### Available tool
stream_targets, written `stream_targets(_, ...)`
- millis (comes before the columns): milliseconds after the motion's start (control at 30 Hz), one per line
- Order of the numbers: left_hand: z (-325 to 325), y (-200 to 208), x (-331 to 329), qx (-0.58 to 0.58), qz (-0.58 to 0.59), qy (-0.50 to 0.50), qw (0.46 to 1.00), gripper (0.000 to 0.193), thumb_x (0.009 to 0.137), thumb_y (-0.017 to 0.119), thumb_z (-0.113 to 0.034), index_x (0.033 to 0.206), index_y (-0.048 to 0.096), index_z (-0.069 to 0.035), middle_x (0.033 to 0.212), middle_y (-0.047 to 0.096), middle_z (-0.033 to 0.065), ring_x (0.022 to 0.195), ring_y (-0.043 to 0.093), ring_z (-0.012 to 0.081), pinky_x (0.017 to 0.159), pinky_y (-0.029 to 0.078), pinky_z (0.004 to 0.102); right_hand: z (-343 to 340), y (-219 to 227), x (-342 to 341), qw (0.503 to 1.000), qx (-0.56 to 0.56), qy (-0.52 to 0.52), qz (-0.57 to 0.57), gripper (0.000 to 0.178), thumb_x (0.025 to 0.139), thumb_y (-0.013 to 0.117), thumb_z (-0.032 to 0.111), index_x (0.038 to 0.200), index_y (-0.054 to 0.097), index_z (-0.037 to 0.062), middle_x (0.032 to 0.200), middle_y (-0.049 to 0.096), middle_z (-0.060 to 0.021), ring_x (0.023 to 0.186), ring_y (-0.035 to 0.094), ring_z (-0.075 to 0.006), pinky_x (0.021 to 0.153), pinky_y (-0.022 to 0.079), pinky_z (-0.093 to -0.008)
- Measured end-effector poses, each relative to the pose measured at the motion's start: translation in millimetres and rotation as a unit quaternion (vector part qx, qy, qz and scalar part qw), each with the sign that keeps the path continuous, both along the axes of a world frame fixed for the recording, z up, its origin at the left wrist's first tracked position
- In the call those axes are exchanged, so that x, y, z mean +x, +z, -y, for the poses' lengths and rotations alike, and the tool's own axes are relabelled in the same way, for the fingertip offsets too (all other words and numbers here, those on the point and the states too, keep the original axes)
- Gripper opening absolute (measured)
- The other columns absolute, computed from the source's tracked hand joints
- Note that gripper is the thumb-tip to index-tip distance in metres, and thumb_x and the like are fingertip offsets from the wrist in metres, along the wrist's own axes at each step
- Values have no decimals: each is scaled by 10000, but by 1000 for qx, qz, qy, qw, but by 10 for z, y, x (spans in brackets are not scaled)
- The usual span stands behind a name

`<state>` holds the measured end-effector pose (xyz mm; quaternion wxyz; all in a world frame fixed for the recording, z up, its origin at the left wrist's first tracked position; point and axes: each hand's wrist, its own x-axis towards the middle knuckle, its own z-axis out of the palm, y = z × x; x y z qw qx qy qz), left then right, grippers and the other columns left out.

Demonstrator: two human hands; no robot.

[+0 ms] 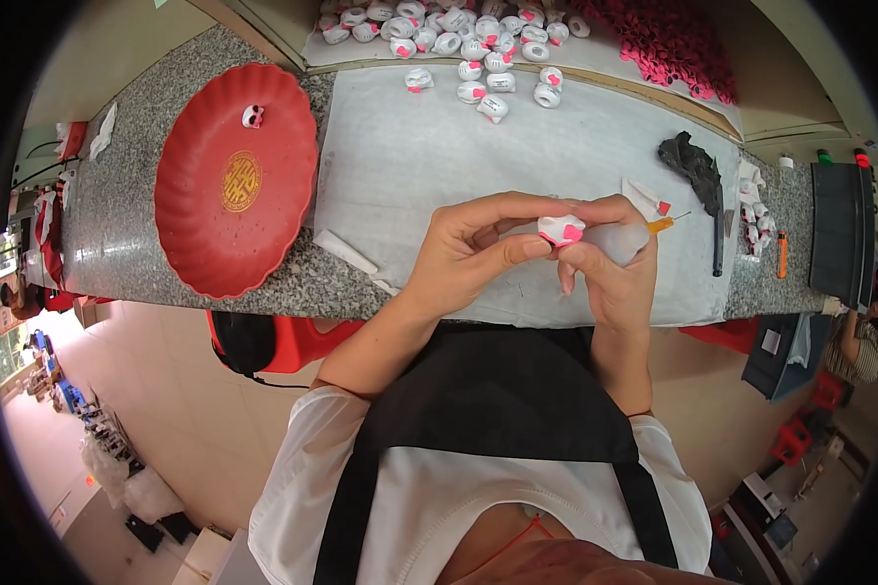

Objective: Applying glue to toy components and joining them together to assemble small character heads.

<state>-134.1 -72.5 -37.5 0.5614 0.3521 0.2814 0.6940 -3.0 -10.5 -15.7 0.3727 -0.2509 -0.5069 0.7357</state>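
Observation:
Between its thumb and fingers, my left hand [468,244] pinches a small white toy head [556,229] with a pink bow. My right hand [615,278] is closed round a translucent squeeze bottle [622,242], whose orange needle tip [660,225] points away to the right. The right fingertips meet the toy head's right side, so both hands are together over the white paper sheet [400,146]. Part of the bottle is hidden by the right hand. Farther back on the sheet lie several more white heads [493,107] with pink bows.
A large red scalloped tray [190,185] at the left holds one small white-and-pink piece [253,117]. On the back shelf are many white heads [449,43] and a pile of pink pieces [658,44]. Crumpled black plastic [693,164] and an orange pen-like tool [781,255] lie right.

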Motion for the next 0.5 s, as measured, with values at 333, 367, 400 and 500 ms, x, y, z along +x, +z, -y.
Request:
stream_targets(333, 37, 26, 4, 29, -160, 74, 984, 265, 714, 524, 40, 978, 506, 48, 974, 536, 141, 906, 507, 189, 798, 383, 291, 25, -3, 4, 1000, 11, 0, 13, 237, 662, 577, -39, 890, 515, -36, 649, 535, -60, 455, 458, -61, 374, 349, -173)
stream_targets(367, 40, 33, 5, 30, -160, 74, 984, 265, 714, 524, 40, 978, 506, 48, 974, 536, 141, 906, 507, 189, 798, 383, 291, 17, -17, 19, 1000, 13, 6, 25, 236, 661, 573, -26, 885, 498, -27, 739, 537, -101, 515, 488, -97, 368, 371, -190)
stream_targets(400, 45, 34, 8, 10, -152, 67, 986, 269, 712, 524, 41, 980, 505, 43, 978, 533, 143, 908, 506, 192, 800, 380, 295, 12, -29, 27, 999, 15, 12, 37, 236, 661, 568, -13, 880, 480, -18, 828, 539, -142, 576, 518, -133, 362, 392, -206)
stream_targets(500, 29, 4, 15, 8, -126, 62, 990, 264, 709, 529, 39, 971, 506, 32, 976, 530, 147, 907, 505, 197, 796, 380, 297, 9, -30, 5, 999, -22, 3, 26, 237, 665, 585, -25, 892, 516, -36, 659, 540, -66, 455, 459, -65, 369, 349, -175)
